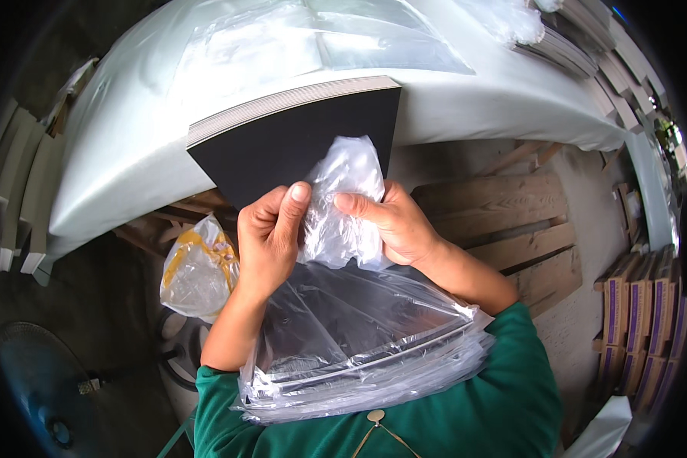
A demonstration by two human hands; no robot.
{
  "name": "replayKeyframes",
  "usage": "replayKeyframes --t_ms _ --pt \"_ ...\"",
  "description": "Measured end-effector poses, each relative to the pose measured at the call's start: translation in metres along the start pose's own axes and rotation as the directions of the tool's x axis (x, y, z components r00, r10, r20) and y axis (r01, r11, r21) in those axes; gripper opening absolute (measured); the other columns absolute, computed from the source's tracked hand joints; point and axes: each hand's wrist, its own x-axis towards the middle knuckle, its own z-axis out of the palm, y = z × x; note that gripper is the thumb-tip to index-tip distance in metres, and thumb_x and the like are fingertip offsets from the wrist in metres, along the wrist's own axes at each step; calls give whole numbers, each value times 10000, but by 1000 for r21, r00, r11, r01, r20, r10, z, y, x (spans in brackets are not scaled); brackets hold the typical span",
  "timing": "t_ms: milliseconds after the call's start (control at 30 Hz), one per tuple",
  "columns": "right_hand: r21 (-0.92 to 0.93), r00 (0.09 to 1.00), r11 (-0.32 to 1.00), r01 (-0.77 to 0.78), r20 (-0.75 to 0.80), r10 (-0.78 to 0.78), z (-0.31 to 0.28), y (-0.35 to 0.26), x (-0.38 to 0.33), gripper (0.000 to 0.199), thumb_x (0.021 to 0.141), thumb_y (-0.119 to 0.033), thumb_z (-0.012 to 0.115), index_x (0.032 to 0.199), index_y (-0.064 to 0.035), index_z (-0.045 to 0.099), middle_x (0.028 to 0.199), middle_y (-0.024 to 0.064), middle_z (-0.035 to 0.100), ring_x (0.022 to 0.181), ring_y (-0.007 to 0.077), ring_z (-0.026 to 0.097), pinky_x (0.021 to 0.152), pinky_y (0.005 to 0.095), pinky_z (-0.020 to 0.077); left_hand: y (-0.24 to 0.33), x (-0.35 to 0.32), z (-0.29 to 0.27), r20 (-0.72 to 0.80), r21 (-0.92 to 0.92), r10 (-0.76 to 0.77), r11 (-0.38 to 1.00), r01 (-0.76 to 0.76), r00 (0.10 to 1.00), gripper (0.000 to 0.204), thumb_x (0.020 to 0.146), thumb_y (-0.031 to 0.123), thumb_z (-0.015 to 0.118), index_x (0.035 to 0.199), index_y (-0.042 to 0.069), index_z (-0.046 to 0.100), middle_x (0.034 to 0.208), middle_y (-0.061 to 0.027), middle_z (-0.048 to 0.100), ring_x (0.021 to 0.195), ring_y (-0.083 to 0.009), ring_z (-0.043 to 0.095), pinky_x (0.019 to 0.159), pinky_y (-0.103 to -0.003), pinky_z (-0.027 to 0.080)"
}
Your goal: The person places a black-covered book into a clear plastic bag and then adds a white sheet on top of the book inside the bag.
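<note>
My left hand (273,225) is closed, with thumb and curled fingers pinching the edge of a crumpled clear plastic bag (347,172). The right hand (393,221) grips the same bag from the other side, its thumb lying across the front. Just beyond the hands, a thick black-faced stack of sheets (298,130) with a layered pale edge leans over the table's near edge. The bunched plastic hides part of its face. Below my hands, a pile of flat clear plastic sleeves (359,343) with something dark under or inside it rests against my lap.
A white-covered table (130,145) curves across the front, with clear plastic sheets (313,42) on it. A plastic bag with yellow tape (198,267) hangs at left. Wooden slats (511,206) lie beneath. Stacked boxes (637,320) stand right; a fan (49,389) sits lower left.
</note>
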Motion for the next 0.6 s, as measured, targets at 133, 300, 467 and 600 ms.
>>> replayKeyframes --t_ms 133,300,467,600 --pt "-40 997 996 75 -28 -76 5 4 1 264 811 -121 601 1035 2 536 918 57 591 842 112 564 756 262 457 -1 -3 -10 10 -1 -17 1000 17 1000 284 878 210 523 685 10 582 531 60 422 499 -8 338 442 -175 266" --pt "81 993 994 68 -99 -60 3 13 2 241 807 -151 613 998 -19 547 891 29 579 819 100 550 716 250 451 -5 -7 -11 140 -54 3 999 5 990 129 810 119 612 792 -4 579 671 10 570 621 -38 493 587 -183 412" --pt "1 976 985 175 -129 -173 11 10 -1 209 804 -174 620 945 -32 560 856 13 574 796 89 547 693 243 446 -13 -9 -12 89 -120 6 993 4 996 120 796 103 620 819 -4 569 716 12 570 656 -49 493 617 -193 409" --pt "6 975 984 179 -136 -177 7 12 -2 200 794 -178 635 925 -42 566 847 5 570 783 82 542 680 237 437 -10 -9 -7 148 44 90 994 -98 985 125 771 81 640 834 4 565 706 7 567 664 -61 505 638 -215 420"
